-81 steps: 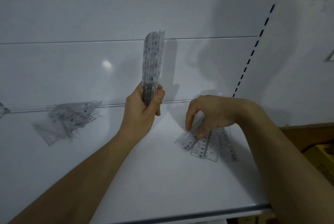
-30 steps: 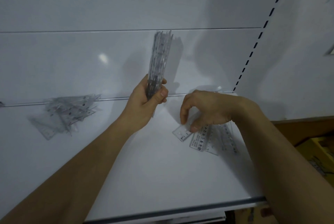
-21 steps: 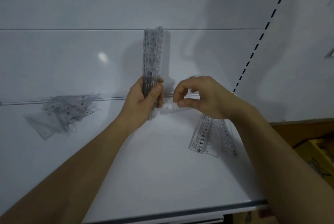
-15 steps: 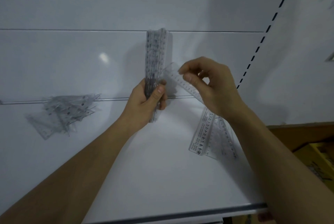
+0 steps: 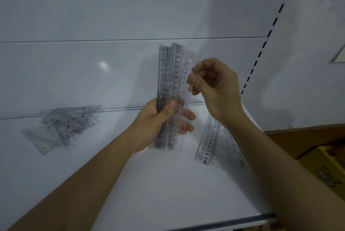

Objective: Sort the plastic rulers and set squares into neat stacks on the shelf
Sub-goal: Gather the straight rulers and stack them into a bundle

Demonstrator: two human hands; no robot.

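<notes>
The left hand [image 5: 158, 118] grips an upright bundle of rulers [image 5: 168, 96] above the white shelf [image 5: 168, 184], thumb in front and fingers behind. The right hand [image 5: 214, 85] pinches one clear ruler [image 5: 186, 81] at its edge and holds it against the right side of the bundle; it seems to touch the bundle, but the blur makes this uncertain. A few loose rulers [image 5: 211, 143] lie flat below the right wrist. Far left on the shelf lies a messy pile of set squares [image 5: 63, 124].

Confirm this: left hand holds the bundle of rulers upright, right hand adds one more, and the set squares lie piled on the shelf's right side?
Not quite. The head view shows the set squares piled on the shelf's left side. The rest stands: left hand holds the bundle of rulers, right hand adds one.
</notes>
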